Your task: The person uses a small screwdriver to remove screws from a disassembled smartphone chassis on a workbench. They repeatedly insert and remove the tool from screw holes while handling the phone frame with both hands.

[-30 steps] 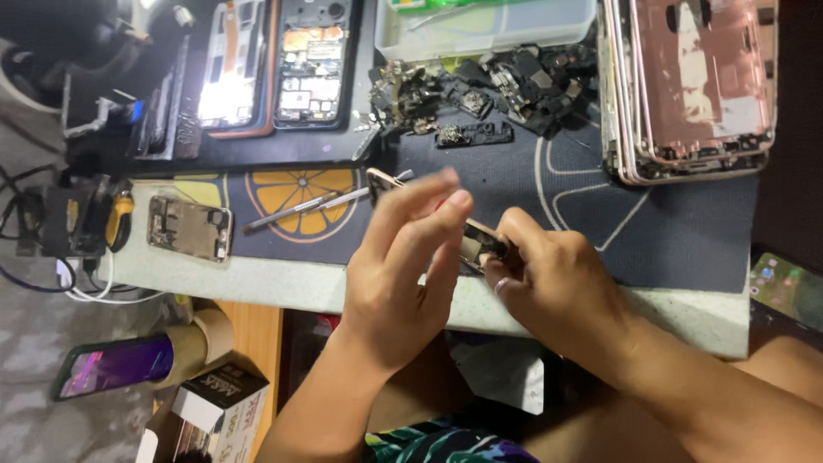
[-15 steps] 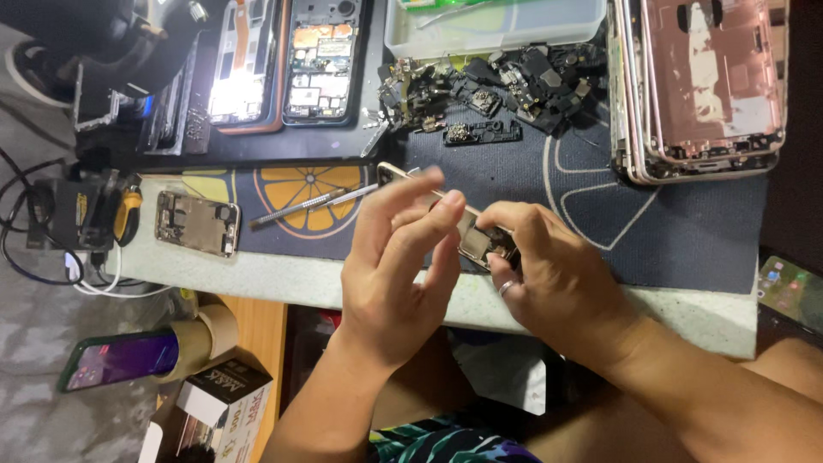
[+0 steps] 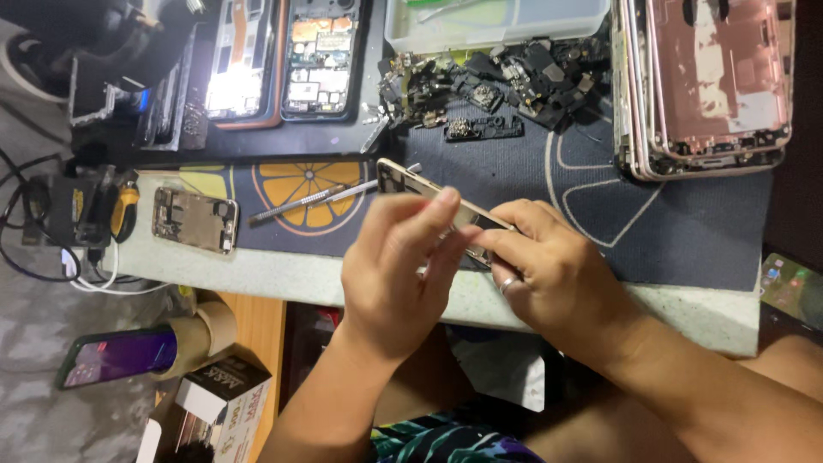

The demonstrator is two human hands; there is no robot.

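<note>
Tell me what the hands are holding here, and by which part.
A gold phone frame, held by both hands: the right hand grips its lower end, and the left hand pinches its middle. Its upper end sticks out free.

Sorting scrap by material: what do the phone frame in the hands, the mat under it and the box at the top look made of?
Phone frame: probably metal, gold-toned with a satin sheen, held by the left hand and right hand. Mat: looks like soft rubber or fabric, dark, matte, with a printed citrus pattern. Box: likely translucent plastic, since its contents show through cloudy walls.
</note>
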